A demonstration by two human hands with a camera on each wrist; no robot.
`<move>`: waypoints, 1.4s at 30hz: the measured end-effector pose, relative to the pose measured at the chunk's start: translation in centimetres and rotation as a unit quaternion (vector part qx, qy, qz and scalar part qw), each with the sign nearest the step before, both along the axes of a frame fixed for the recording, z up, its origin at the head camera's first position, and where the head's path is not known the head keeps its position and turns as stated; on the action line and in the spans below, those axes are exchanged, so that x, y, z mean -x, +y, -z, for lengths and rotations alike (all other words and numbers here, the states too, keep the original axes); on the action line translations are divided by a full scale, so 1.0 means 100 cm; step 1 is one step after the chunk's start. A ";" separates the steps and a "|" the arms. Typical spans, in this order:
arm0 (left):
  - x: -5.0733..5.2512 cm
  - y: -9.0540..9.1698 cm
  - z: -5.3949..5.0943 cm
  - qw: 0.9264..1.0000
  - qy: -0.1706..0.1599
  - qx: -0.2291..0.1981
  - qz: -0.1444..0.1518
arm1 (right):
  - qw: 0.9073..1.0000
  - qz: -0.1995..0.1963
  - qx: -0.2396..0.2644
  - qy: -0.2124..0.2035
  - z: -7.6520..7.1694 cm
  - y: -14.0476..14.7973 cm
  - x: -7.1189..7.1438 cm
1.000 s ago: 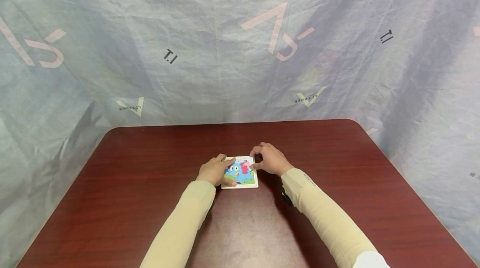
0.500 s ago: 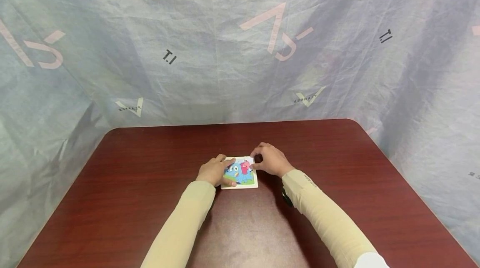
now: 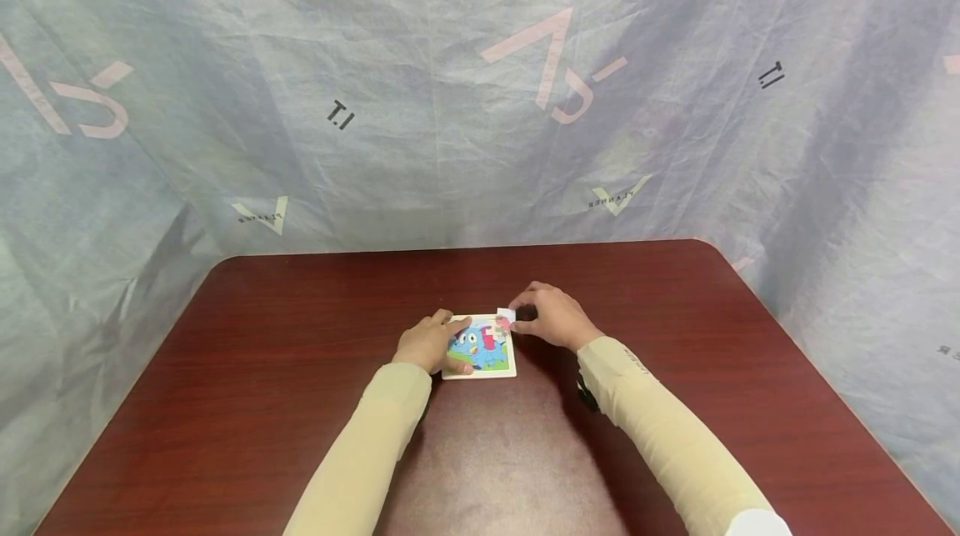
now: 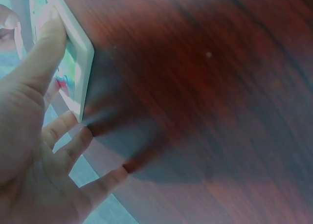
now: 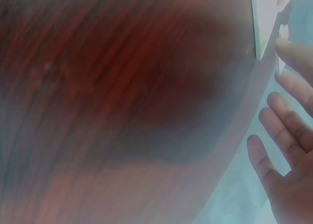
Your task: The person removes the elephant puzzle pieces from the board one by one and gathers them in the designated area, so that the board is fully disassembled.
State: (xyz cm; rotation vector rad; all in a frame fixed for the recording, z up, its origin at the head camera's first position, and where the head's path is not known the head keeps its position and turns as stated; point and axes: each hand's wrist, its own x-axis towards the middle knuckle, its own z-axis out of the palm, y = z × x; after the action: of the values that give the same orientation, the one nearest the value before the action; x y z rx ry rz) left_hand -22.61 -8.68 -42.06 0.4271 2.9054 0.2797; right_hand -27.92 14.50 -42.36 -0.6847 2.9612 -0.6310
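A small square jigsaw puzzle (image 3: 491, 359) with a pale border lies on the table, its picture showing a blue cartoon figure on green. Across its left side rests my left hand (image 3: 423, 343), fingers spread. In the left wrist view the thumb (image 4: 51, 38) presses on the puzzle's face, and other fingertips touch the tabletop beside it. My right hand (image 3: 557, 318) pinches a pink and white puzzle piece (image 3: 506, 315) between thumb and index finger, at the puzzle's upper right corner. The right wrist view shows that piece (image 5: 282, 60) edge-on, apart from the puzzle board (image 5: 264, 18).
The dark red-brown wooden table (image 3: 300, 403) has rounded far corners. Behind it and along both sides hangs a grey printed cloth (image 3: 420, 102). Both forearms wear beige sleeves (image 3: 360, 444).
My right hand has lifted the corner piece out of the puzzle and moved slightly right, baring a pale spot beneath. The left hand has stayed in place.
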 end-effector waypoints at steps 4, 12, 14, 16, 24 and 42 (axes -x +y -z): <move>-0.001 0.000 0.000 1.000 0.003 -0.002 0.001 | 1.000 -0.001 -0.005 -0.003 -0.003 0.007 0.001; -0.001 0.000 -0.001 1.000 0.002 -0.006 0.003 | 1.000 -0.003 -0.014 -0.002 -0.006 0.024 0.003; -0.001 0.000 -0.001 1.000 0.003 -0.006 0.004 | 1.000 -0.006 -0.015 0.001 -0.006 0.028 0.003; -0.002 -0.001 -0.001 1.000 0.004 -0.006 0.004 | 1.000 -0.009 -0.014 0.004 -0.006 0.033 0.004; -0.002 -0.001 0.000 1.000 0.005 -0.010 0.007 | 1.000 -0.009 -0.027 0.011 -0.005 0.049 0.007; -0.001 -0.001 0.001 1.000 0.004 -0.010 0.007 | 0.998 -0.005 -0.064 0.015 0.000 0.068 0.012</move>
State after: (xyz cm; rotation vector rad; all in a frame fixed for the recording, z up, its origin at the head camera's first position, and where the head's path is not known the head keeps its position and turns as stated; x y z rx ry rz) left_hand -22.46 -8.81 -42.12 0.4538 2.9082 0.3053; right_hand -29.12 21.28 -42.36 -0.7027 2.9915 -0.4286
